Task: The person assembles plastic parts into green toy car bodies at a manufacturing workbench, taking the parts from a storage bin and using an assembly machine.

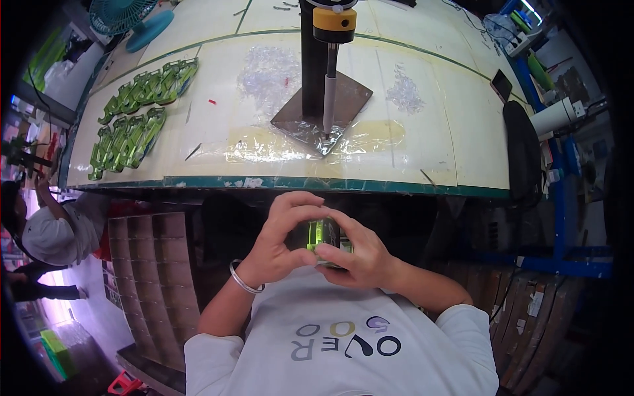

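Note:
Close to my body, just off the table's near edge, I hold a small bright green and black plastic part point(321, 233) in both hands. My left hand point(282, 236) wraps it from the left, its fingers arched over the top and its thumb low on the part. Around the other side curls my right hand point(362, 254), with the thumb pressed on the part's lower front. My fingers cover much of it, so its full shape is hidden. Beyond my hands, an upright electric screwdriver point(331, 66) with a yellow collar hangs on a stand above a dark metal plate point(356, 96).
Two rows of green plastic frames point(135, 135) lie at the table's left. Small clear pieces form a wide heap point(267, 76) left of the stand and a smaller pile point(404, 91) to its right. A teal fan point(125, 16) stands far left. Partitioned brown trays point(152, 277) stand below, near another person point(56, 231).

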### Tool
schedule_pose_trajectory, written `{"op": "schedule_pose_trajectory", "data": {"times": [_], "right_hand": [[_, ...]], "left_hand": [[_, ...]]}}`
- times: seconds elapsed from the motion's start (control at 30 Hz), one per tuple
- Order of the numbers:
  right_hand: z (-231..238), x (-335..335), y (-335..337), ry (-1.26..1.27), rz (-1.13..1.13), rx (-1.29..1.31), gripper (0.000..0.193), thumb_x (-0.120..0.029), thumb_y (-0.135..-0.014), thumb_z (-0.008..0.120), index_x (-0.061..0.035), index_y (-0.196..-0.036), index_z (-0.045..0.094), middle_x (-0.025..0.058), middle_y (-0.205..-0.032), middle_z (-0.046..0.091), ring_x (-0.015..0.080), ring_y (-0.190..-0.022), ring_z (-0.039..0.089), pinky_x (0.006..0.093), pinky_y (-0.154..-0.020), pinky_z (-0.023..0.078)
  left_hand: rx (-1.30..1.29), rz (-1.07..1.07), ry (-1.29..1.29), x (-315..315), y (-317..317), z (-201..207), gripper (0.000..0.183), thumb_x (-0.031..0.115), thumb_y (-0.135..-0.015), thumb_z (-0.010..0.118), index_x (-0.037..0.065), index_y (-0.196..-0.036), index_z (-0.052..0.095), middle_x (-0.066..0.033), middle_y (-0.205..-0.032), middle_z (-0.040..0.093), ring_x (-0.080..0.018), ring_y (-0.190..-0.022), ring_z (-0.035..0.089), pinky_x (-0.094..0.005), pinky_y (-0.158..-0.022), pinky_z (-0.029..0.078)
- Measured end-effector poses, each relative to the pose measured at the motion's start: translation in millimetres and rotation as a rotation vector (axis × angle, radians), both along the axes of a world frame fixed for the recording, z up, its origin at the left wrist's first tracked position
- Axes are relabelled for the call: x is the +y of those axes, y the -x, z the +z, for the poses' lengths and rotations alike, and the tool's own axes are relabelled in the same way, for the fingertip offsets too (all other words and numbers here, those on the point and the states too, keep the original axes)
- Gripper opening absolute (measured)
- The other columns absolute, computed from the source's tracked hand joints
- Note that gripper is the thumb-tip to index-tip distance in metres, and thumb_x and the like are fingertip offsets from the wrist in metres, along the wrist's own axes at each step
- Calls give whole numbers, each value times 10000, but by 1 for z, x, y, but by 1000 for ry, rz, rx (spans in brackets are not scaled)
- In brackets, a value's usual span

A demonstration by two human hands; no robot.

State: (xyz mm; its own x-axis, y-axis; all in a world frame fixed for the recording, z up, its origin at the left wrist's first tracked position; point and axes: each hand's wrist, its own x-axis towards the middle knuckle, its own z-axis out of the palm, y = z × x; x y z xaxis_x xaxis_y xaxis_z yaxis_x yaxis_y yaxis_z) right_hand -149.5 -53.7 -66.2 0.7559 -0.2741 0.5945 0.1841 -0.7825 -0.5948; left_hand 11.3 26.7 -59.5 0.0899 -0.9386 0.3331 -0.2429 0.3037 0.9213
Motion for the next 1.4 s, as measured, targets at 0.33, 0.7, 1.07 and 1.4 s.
{"op": "schedule_pose_trajectory", "data": {"times": [0.33,0.7,1.07,1.4], "right_hand": [[-10,6,8,-169,16,-37,602,-63,-553,696,-138,-1103,464,263,-1094,427,353,-839,544,354,-680,472],[3,35,18,-1589,118,-204,736,-182,-640,580,-159,-1265,192,198,-1093,416,319,-845,541,401,-655,511],[-19,57,33,-1634,73,-6,603,-241,-736,486,-146,-1247,179,199,-1070,419,289,-790,542,374,-599,506],[-27,41,47,-1031,-43,30,546,-91,-695,582,-80,-1182,336,211,-1093,444,282,-884,523,335,-726,453]], "left_hand": [[271,-21,27,-1,21,-29,548,456,-670,631,37,-1000,506,-114,-1001,471,-211,-938,466,-302,-804,376],[793,10,-222,2,42,-24,186,39,-801,514,3,-983,497,-47,-836,558,-43,-631,484,-167,-486,394],[653,123,-335,42,50,-35,177,96,-812,521,-15,-949,538,-59,-856,577,-96,-789,539,-241,-732,445],[423,-65,-144,34,40,-22,382,169,-761,591,33,-1103,489,-109,-1161,412,-177,-1038,434,-282,-840,381]]}}
